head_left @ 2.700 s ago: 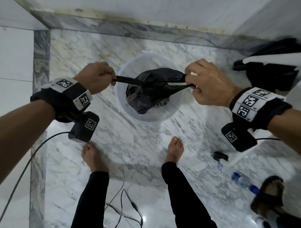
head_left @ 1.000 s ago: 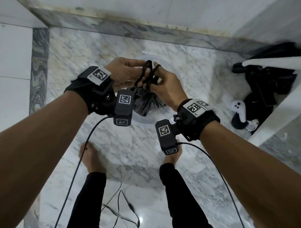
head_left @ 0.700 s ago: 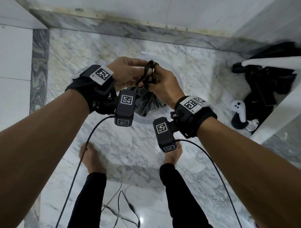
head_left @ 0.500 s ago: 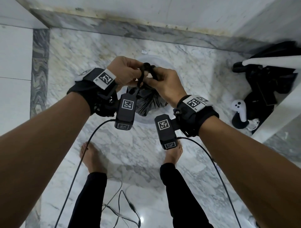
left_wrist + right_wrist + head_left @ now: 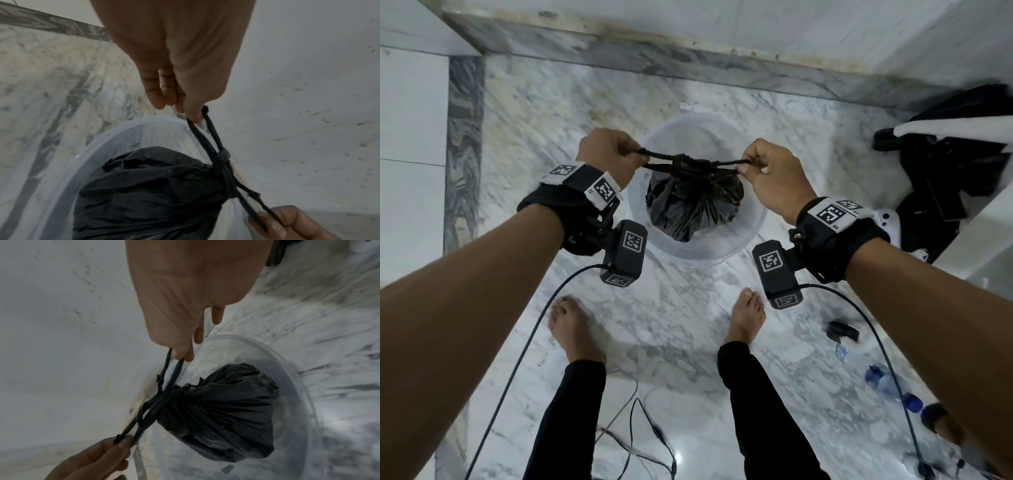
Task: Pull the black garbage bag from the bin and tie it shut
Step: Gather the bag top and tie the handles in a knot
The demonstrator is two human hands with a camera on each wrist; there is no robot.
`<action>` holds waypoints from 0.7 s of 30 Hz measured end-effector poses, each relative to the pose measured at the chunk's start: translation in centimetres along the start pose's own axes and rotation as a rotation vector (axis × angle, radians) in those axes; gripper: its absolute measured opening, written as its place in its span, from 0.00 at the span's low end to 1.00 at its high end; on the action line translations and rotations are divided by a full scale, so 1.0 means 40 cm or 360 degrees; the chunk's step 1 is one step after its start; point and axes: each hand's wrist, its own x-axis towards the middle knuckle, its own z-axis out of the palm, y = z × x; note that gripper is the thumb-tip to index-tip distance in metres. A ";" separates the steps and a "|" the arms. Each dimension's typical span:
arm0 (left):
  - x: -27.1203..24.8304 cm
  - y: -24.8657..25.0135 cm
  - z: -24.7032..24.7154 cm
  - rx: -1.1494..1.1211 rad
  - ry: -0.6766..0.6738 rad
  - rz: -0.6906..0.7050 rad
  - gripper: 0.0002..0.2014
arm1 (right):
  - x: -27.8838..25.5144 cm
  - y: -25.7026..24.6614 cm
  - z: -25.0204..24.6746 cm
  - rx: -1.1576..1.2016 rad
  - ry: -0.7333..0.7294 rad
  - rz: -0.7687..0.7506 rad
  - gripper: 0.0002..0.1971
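Black crinkled plastic garbage bag (image 5: 693,202) is hanging gathered over the mouth of the round translucent plastic bin (image 5: 751,224), which is standing on the white veined marble floor (image 5: 688,308) near its far edge by the wall. Left hand (image 5: 607,154) is pinching two twisted black strands of the bag's neck in a closed grip; right hand (image 5: 774,171) is pinching the opposite two likewise. Strands are running taut between both hands, crossing at a knot (image 5: 683,161) above the bag.
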 end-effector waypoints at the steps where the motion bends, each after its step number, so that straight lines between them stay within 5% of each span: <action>1: -0.002 -0.008 0.004 0.0041 0.0006 -0.0005 0.12 | -0.001 0.009 -0.002 -0.0092 0.0023 -0.0001 0.02; 7: -0.009 -0.051 0.040 0.0385 -0.0044 0.0106 0.11 | 0.002 0.040 -0.011 -0.0636 0.0141 0.0030 0.04; 18: -0.002 -0.069 0.077 0.0817 -0.0083 0.0096 0.12 | 0.016 0.049 -0.018 -0.1134 -0.0231 0.0222 0.11; 21: 0.001 -0.078 0.076 0.0833 -0.0105 0.0067 0.12 | 0.008 0.039 -0.021 -0.1143 -0.0301 0.0252 0.25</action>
